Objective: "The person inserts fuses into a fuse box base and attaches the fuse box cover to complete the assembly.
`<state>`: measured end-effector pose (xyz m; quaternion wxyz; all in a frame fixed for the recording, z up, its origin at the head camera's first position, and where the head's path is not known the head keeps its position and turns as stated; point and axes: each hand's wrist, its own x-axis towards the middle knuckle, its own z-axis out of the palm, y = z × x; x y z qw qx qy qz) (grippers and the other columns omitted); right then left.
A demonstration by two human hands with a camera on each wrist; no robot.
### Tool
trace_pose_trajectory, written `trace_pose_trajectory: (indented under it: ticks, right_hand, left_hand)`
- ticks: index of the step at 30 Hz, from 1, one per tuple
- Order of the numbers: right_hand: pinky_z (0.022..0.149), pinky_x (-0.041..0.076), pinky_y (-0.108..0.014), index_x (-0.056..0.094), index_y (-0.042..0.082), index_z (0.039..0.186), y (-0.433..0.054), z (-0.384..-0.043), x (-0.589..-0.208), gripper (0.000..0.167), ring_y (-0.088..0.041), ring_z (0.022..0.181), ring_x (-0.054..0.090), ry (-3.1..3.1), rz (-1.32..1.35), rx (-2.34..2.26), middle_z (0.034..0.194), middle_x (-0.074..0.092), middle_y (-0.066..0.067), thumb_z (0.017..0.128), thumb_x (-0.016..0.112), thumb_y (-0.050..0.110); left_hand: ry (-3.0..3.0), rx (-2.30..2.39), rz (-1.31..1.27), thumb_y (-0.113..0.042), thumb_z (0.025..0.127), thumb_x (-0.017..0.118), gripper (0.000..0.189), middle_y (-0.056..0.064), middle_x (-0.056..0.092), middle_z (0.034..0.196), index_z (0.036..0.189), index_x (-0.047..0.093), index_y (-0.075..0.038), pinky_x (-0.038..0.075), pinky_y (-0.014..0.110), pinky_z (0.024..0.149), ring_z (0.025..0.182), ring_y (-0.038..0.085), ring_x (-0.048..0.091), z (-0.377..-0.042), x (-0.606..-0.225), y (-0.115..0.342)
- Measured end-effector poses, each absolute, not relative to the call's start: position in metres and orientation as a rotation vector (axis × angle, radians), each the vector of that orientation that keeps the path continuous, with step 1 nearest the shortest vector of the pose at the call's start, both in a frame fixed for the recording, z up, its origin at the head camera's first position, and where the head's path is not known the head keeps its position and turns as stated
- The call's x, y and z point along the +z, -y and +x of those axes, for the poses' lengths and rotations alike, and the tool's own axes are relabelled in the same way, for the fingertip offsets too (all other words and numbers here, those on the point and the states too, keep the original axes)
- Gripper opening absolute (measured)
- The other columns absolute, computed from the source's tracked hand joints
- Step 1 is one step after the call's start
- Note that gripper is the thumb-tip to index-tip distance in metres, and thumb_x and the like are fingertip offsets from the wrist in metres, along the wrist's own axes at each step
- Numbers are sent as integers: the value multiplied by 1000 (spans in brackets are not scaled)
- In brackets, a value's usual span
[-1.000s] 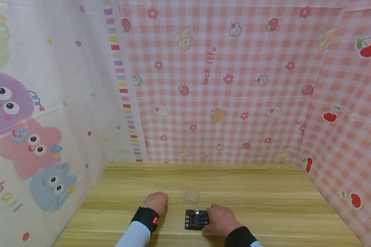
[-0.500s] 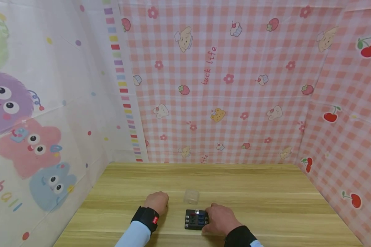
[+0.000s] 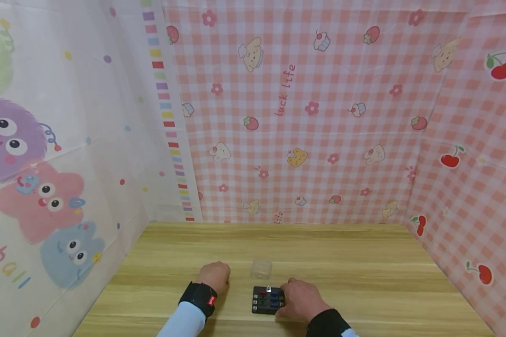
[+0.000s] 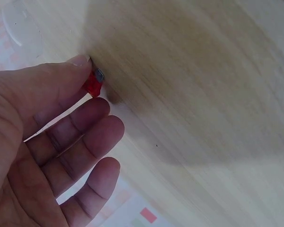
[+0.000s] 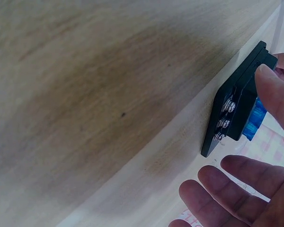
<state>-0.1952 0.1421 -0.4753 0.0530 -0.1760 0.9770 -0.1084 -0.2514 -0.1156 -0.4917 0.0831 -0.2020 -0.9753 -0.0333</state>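
A black fuse block (image 3: 260, 302) with blue and red blade fuses and metal screw terminals lies on the table. My right hand (image 3: 301, 299) is at its right end, thumb (image 5: 273, 90) against the near side and index finger at the far corner, gripping it across. The other right fingers are spread beside it. To the left of the block, my left hand (image 3: 214, 275) pinches a small red blade fuse (image 4: 94, 86) between thumb and index finger, close over the table. Its index finger is mostly hidden behind the thumb; the other fingers curve loosely.
A clear plastic cover (image 3: 261, 268) lies on the wooden table (image 3: 341, 252) just beyond the fuse block. Patterned cloth stands behind the table and along both sides. A dark band is strapped round each wrist.
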Motion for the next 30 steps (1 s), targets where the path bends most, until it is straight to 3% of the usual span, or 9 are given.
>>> trace_pose_trajectory:
  ticks: [30]
  right_hand:
    - [77,51,-42,70,3,110,-141,-193,-476,61,-15,76,54,-2973,-534,-331,89,60,-1,68,87,44]
  left_hand:
    - [2940,-187,-619,-1,70,81,26,-3,53,58,59,61,-12,45,32,57,55,14,48,-249,-482,118]
